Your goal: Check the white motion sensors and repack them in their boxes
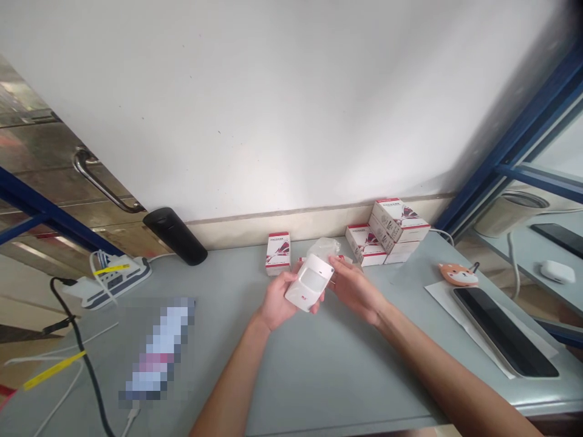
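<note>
A white motion sensor (310, 283) with a domed lens window and a small red logo is tilted in front of me above the desk. My left hand (280, 301) is wrapped round its lower left side, thumb at the edge and fingers partly hidden behind it. At its upper right corner, my right hand (353, 285) is closed, with the thumb by the edge; its other fingertips are partly hidden. Just beyond the sensor shows a crumpled clear plastic bag (324, 246). Part of a red and white box is visible behind my hands.
One red and white box (278, 252) stands near the wall; several stacked boxes (387, 233) are right of it. A black cylinder (175, 235), power strip (116, 282) and blurred-out phone (159, 352) are left. Another phone (505, 331) lies on paper beside an orange animal-faced pouch (458, 274).
</note>
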Action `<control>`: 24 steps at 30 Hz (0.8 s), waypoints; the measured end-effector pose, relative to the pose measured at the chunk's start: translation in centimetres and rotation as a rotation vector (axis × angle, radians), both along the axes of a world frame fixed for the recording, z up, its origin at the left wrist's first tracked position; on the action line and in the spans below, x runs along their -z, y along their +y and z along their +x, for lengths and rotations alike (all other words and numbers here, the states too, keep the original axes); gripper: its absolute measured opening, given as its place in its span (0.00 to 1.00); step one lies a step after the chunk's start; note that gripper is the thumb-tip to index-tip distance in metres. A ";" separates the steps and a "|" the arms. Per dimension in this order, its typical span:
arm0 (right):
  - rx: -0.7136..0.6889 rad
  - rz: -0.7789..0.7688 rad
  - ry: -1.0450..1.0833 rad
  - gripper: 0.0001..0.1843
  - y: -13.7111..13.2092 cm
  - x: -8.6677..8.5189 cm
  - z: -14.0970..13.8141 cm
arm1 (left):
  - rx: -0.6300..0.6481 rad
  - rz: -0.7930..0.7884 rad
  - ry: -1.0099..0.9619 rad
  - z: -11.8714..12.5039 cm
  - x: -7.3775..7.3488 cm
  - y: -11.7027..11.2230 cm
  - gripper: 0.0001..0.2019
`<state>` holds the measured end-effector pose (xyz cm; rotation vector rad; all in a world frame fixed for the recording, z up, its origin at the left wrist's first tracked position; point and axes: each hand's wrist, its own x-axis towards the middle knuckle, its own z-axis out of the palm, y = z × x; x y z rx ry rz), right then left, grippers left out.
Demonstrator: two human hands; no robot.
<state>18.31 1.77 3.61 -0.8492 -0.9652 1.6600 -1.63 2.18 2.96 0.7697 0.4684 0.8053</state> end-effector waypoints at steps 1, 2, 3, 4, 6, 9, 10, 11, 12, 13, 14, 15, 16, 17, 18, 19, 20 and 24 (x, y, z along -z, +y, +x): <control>0.007 -0.005 0.003 0.23 -0.1 0.0 0.0 | 0.008 0.014 0.010 0.0 0.0 0.0 0.20; 0.012 -0.013 0.009 0.24 -0.1 -0.1 0.0 | 0.009 0.029 0.015 -0.1 0.1 0.0 0.20; 0.008 -0.020 0.018 0.24 -0.2 -0.1 0.1 | 0.001 0.043 0.015 -0.1 0.2 0.1 0.20; -0.005 -0.023 0.028 0.24 -0.2 0.0 0.2 | -0.013 0.054 0.011 -0.1 0.3 0.1 0.20; -0.035 -0.008 0.041 0.22 -0.2 0.3 0.4 | -0.042 0.062 0.005 -0.3 0.6 0.3 0.23; -0.006 0.033 0.027 0.19 -0.1 0.9 0.5 | -0.069 0.052 0.023 -0.5 0.5 0.3 0.28; 0.017 0.044 0.013 0.19 -0.1 1.0 0.4 | -0.077 0.055 0.037 -0.5 0.4 0.3 0.29; 0.040 0.057 -0.002 0.19 0.0 1.1 0.4 | -0.086 0.064 0.054 -0.6 0.2 0.2 0.30; 0.060 0.072 -0.014 0.20 0.0 1.1 0.3 | -0.097 0.079 0.074 -0.5 0.0 0.2 0.30; 0.080 0.089 -0.022 0.21 0.0 1.1 0.1 | -0.107 0.096 0.094 -0.5 -0.1 0.1 0.31; 0.094 0.104 -0.023 0.22 -0.1 0.9 0.0 | -0.117 0.114 0.114 -0.5 -0.3 0.0 0.31; 0.104 0.116 -0.020 0.22 -0.1 0.7 -0.1 | -0.125 0.129 0.126 -0.5 -0.4 -0.1 0.31; 0.107 0.125 -0.016 0.23 -0.1 0.5 -0.2 | -0.131 0.138 0.132 -0.4 -0.5 -0.1 0.30; 0.109 0.130 -0.011 0.23 -0.2 0.3 -0.3 | -0.136 0.142 0.133 -0.5 -0.5 -0.2 0.31; 0.113 0.135 -0.010 0.23 -0.3 0.3 -0.4 | -0.142 0.144 0.133 -0.5 -0.5 -0.2 0.31; 0.118 0.144 -0.015 0.22 -0.3 0.3 -0.5 | -0.144 0.147 0.134 -0.5 -0.5 -0.2 0.31; 0.126 0.156 -0.024 0.21 -0.3 0.4 -0.5 | -0.146 0.150 0.137 -0.6 -0.4 -0.2 0.30; 0.186 0.164 -0.032 0.22 -0.2 1.4 -0.8 | -0.158 0.157 0.148 -0.5 -0.3 -0.2 0.27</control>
